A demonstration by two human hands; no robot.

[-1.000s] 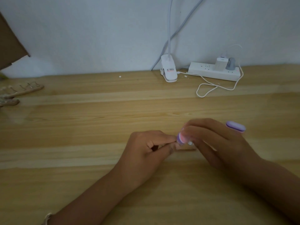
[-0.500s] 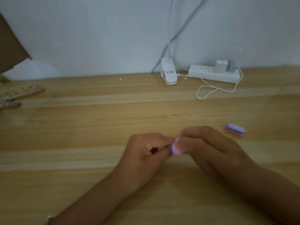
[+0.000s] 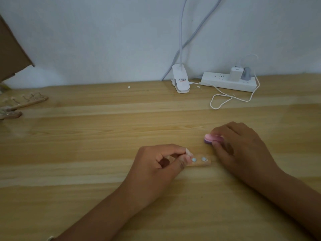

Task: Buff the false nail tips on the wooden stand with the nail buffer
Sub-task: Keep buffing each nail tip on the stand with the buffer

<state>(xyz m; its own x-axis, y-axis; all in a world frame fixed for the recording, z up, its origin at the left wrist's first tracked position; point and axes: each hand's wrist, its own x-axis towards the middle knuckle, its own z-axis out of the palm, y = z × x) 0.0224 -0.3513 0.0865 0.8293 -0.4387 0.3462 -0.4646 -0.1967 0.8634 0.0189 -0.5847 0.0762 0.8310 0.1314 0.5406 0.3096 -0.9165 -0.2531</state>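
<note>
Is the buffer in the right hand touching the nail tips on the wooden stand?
Apart. The head view shows the buffer in the right hand away from the nail tips on the stand, with bare table between.

Two hands [image 3: 152,164] [image 3: 243,146], three wooden stands [image 3: 199,163] [image 3: 29,102] [image 3: 10,115] — one power strip [image 3: 224,82].

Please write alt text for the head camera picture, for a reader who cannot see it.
A person's left hand pinches one end of a small wooden stand bearing pale blue false nail tips; the right hand holds a pink and purple nail buffer apart from it, over a light wooden table.
</note>
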